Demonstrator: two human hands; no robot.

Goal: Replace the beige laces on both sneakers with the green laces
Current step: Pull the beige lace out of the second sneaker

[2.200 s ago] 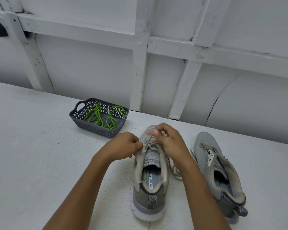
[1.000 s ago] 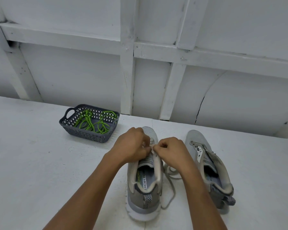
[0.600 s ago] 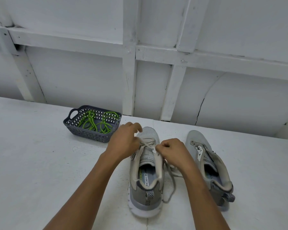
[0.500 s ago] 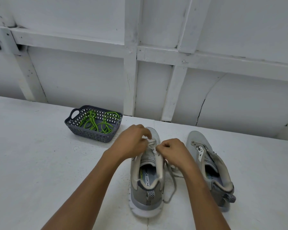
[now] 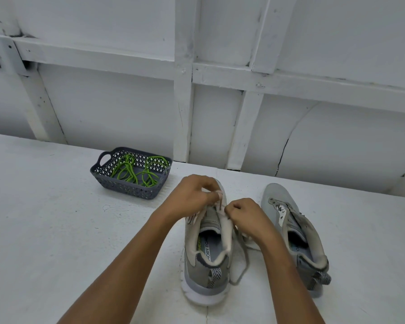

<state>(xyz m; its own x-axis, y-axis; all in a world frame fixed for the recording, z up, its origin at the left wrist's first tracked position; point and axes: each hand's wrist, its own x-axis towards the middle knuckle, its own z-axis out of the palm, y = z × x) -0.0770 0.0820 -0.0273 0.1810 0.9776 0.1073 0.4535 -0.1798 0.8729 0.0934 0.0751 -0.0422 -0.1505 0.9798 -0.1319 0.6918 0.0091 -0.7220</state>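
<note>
Green laces (image 5: 126,168) lie in a loose tangle inside a dark grey perforated basket (image 5: 129,189). The basket sits on the white table (image 5: 45,218) at about ten o'clock from the nearer sneaker, well apart from it and close to the white panelled wall (image 5: 126,113).

At about four o'clock from the basket, the left hand (image 5: 192,195) hovers over the front of the left sneaker (image 5: 206,272). Its fingers are curled tight, and the thumb and fingertips pinch a strand of the beige lace (image 5: 246,258) where it crosses the upper eyelets. This sneaker stands upright on its white sole, toe pointing to twelve o'clock and heel toward the viewer, with the printed insole showing through the open collar. A loose tail of the same lace drops off the shoe's right side, runs toward six o'clock and loops on the table beside the heel.

The right hand (image 5: 246,213), at three o'clock from the shoe's tongue, is also curled, thumb and forefinger closed on the lace at the right-hand eyelet row. The knuckles hide exactly how much of it they hold.

The right sneaker (image 5: 276,195) rests just beside this forearm at three o'clock from the first shoe, not touching it. It is tipped onto its outer side, with its toe angled toward eleven o'clock.
</note>
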